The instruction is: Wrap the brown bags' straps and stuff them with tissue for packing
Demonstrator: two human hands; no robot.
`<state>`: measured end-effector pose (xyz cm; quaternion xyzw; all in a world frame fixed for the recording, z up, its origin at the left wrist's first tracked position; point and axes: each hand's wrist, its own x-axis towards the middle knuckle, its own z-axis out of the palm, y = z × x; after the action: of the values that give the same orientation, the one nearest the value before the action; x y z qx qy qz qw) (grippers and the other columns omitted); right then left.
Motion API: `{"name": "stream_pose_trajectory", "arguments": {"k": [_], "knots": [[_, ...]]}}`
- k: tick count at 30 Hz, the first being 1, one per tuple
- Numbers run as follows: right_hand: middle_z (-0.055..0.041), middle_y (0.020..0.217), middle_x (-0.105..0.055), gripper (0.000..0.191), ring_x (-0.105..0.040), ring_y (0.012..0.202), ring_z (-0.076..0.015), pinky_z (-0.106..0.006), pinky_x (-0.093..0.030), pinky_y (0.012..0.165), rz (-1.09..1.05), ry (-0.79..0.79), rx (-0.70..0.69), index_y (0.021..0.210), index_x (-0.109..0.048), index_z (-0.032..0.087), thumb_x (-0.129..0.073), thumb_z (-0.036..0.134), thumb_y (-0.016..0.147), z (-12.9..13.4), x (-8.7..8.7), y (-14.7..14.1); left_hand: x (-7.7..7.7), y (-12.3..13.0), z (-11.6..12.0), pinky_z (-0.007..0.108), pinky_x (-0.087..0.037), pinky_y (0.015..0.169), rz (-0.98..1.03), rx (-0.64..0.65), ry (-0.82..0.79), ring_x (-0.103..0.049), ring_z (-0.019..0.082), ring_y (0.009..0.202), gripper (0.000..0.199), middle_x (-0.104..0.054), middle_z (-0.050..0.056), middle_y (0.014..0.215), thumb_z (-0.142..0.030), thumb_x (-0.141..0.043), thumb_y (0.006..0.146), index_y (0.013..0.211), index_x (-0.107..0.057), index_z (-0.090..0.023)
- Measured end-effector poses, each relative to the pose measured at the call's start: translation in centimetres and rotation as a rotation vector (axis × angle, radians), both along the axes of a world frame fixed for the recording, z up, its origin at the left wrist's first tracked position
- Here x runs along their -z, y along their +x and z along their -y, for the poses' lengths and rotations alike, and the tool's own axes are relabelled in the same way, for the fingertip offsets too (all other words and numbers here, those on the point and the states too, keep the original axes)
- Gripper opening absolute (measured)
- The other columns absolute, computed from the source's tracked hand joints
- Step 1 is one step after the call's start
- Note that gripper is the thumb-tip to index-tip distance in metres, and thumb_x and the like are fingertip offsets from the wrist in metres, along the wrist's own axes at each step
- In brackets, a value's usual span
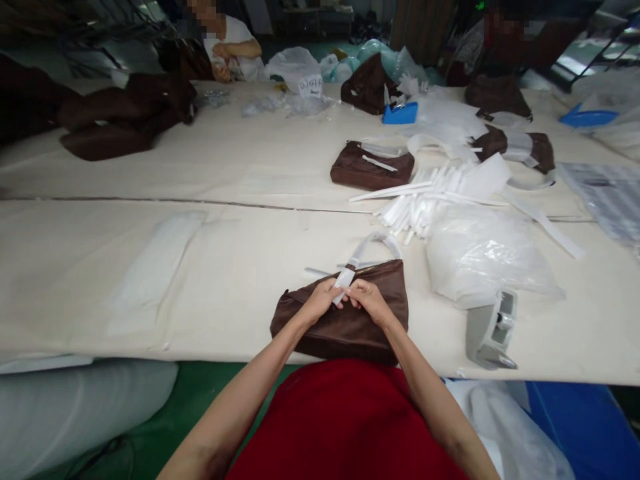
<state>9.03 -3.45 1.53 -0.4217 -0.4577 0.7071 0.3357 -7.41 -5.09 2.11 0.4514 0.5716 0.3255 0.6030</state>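
The left hand and right hand are together, fingers pinching a narrow white film strip against the looped handle of a dark brown suede handbag. The bag lies flat near the edge of the cream cloth-covered tabletop. Keep the bag flat and the strip straight under even finger pressure.

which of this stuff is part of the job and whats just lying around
In hand: left hand, right hand, brown handbag, white strip on its handle.
Lying nearby: pile of white strips, clear plastic bag, grey plastic part, another brown bag.
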Motion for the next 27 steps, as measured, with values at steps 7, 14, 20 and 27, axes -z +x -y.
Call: {"name": "stream_pose_trajectory", "arguments": {"k": [7, 14, 20, 27], "knots": [[0.0048, 0.050, -0.054, 0.041, -0.038, 0.046, -0.0084, -0.023, -0.028, 0.047, 0.039, -0.016, 0.042, 0.060, -0.053, 0.020, -0.073, 0.055, 0.073, 0.4, 1.4, -0.4, -0.1, -0.3, 0.1, 0.025, -0.044, 0.057, 0.076, 0.031, -0.011, -0.057, 0.012, 0.056, 0.023, -0.065, 0.002, 0.072, -0.038, -0.058, 0.081, 0.082, -0.059, -0.015], [0.0044, 0.049, -0.053, 0.040, -0.038, 0.045, -0.0090, -0.024, -0.030, 0.047, 0.045, -0.006, 0.031, 0.061, -0.055, 0.021, -0.072, 0.056, 0.074, 0.6, 1.7, -0.7, 0.2, -1.1, 0.3, 0.026, -0.045, 0.058, 0.237, 0.065, -0.059, -0.060, 0.013, 0.057, 0.023, -0.069, 0.003, 0.076, -0.035, -0.060, 0.075, 0.083, -0.061, -0.014], [0.0039, 0.051, -0.053, 0.041, -0.039, 0.048, -0.0103, -0.025, -0.032, 0.049, 0.067, -0.005, 0.003, 0.063, -0.056, 0.022, -0.071, 0.057, 0.075, 0.7, 1.7, -0.2, 0.2, -1.0, 0.8, 0.026, -0.046, 0.057, 0.269, 0.030, -0.022, -0.059, 0.013, 0.057, 0.039, -0.068, 0.004, 0.074, -0.052, -0.061, 0.080, 0.087, -0.062, -0.013], [-0.0010, 0.071, -0.064, 0.032, -0.049, 0.060, -0.0132, -0.027, -0.040, 0.059, -0.019, -0.119, -0.075, 0.078, -0.065, 0.020, -0.076, 0.049, 0.072, 1.0, 1.8, 0.8, 0.3, -1.3, 0.9, 0.024, -0.043, 0.053, 0.337, 0.020, -0.027, -0.057, 0.012, 0.052, 0.046, -0.069, 0.007, 0.072, -0.058, -0.062, 0.082, 0.082, -0.061, -0.013]]}}
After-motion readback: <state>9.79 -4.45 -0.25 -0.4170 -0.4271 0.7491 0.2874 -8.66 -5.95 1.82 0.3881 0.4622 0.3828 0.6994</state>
